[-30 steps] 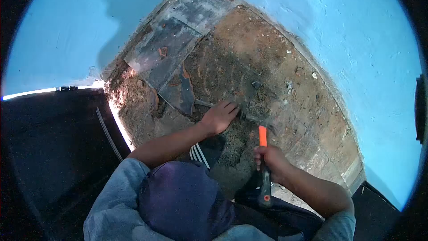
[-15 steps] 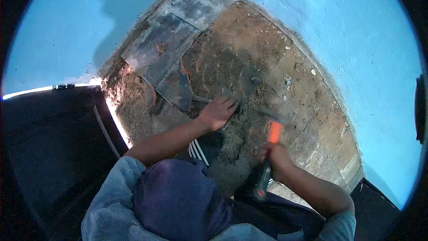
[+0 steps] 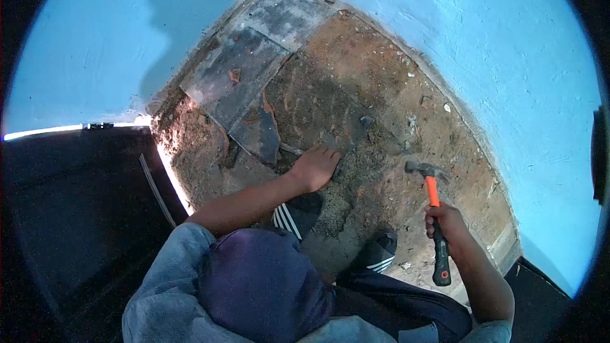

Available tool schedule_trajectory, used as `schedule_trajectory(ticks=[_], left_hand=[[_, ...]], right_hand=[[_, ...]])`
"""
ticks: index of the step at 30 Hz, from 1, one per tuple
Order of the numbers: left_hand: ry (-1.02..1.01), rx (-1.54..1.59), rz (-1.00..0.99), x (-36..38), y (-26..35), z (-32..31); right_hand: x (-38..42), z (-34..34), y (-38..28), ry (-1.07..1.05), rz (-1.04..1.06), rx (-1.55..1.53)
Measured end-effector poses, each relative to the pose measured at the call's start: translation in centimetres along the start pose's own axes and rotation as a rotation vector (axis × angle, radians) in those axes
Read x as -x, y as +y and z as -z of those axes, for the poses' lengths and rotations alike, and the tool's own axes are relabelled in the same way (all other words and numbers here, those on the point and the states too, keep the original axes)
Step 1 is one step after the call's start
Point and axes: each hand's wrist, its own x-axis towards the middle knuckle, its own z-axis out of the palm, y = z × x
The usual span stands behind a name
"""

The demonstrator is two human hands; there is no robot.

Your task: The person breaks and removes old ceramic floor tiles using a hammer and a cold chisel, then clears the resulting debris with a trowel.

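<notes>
My right hand point(image 3: 448, 223) grips the black handle of a claw hammer point(image 3: 433, 194) with an orange neck and a dark metal head. The hammer is raised over the right side of the dirty floor, its head pointing away from me. Low at the floor, my left hand point(image 3: 316, 168) is bent round the end of a thin grey bar point(image 3: 291, 149), whose other end reaches left toward a broken dark tile point(image 3: 259, 132). Rubble and grey grit point(image 3: 343, 200) lie just right of that hand.
Blue walls point(image 3: 521, 76) meet at the far corner. Larger dark tiles point(image 3: 238, 67) lie at the back left, with a small reddish shard on top. Striped shoes point(image 3: 379, 251) are on the floor below the hands. A black door panel point(image 3: 76, 216) stands at the left.
My right hand has swung the hammer to the right, away from my left hand. My left hand stays at the bar, its fingers slightly shifted. The view has moved a little.
</notes>
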Motion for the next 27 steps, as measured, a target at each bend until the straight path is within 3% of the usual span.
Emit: schedule_trajectory(ticks=[2, 5, 11, 13, 15, 17, 19, 22, 27], left_hand=[[0.039, 0.023, -0.002, 0.9, -1.3, -1.0], [-0.257, 0.152, 0.181, 1.0, 0.6, 6.3], [0.063, 0.256, 0.015, 4.1, -2.4, 5.3], [0.371, 0.476, 0.154, 6.7, -5.2, 5.8], [0.716, 0.691, 0.490, 7.1, -4.8, 11.1], [0.638, 0.389, 0.648, 8.3, -8.9, 14.1], [0.653, 0.343, 0.560, 9.5, -9.6, 18.1], [0.701, 0.459, 0.602, 9.8, -10.1, 21.8], [0.782, 0.428, 0.433, 5.7, -7.0, 25.6]], right_hand=[[-1.1, 0.9, 0.4, -0.002, 0.010, -0.066], [-2.3, 0.9, 0.0, -0.028, 0.018, -0.074], [-0.4, -0.5, -1.8, -0.121, 0.086, 0.008], [0.5, -1.2, -2.3, -0.120, 0.101, 0.075], [-0.2, -1.4, -2.4, -0.138, 0.128, 0.137], [-0.8, -1.6, -2.0, -0.154, 0.125, 0.142], [-1.4, -1.9, -2.1, -0.169, 0.113, 0.097], [-1.7, -1.7, -2.5, -0.149, 0.100, 0.076], [-1.9, 0.2, -2.6, -0.047, 0.197, 0.176]])
